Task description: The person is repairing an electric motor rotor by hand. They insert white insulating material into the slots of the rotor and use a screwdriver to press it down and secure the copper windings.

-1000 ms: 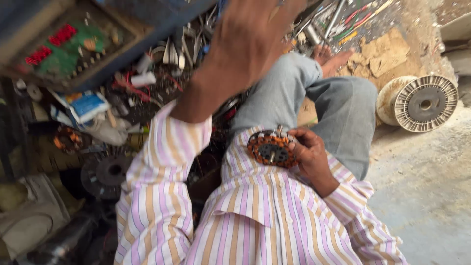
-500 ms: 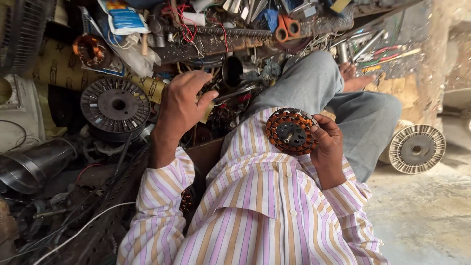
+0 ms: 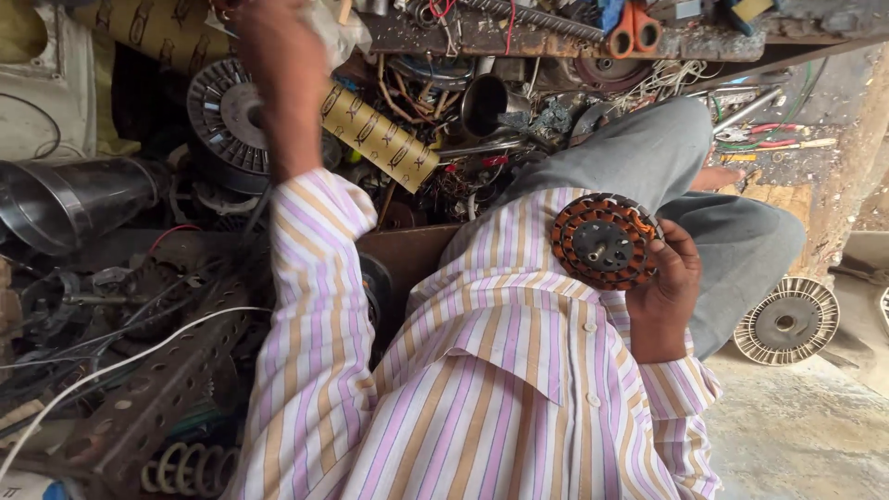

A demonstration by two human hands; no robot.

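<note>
My right hand point(image 3: 665, 289) holds a round motor stator point(image 3: 604, 241) with copper-orange windings and a dark centre against my striped shirt, above my grey-trousered lap. My left arm stretches away to the upper left. My left hand point(image 3: 269, 32) is at the frame's top edge, over a heap of parts, next to a crumpled white bag point(image 3: 331, 28). Its fingers are cut off by the edge, so I cannot see whether it grips anything. Just beside that arm lie a grey finned rotor disc point(image 3: 227, 116) and a yellow patterned tube point(image 3: 380, 139).
A shiny metal pipe point(image 3: 69, 199) lies at the left. A perforated steel bar point(image 3: 157, 389) and a white cable point(image 3: 120, 361) cross the lower left. Another finned disc point(image 3: 787, 321) rests on the concrete floor at the right. Tangled wires, pliers and scrap fill the back.
My left hand has reached further away, up to the frame's top edge. The view has shifted down and closer. My right hand still holds the stator at my chest.
</note>
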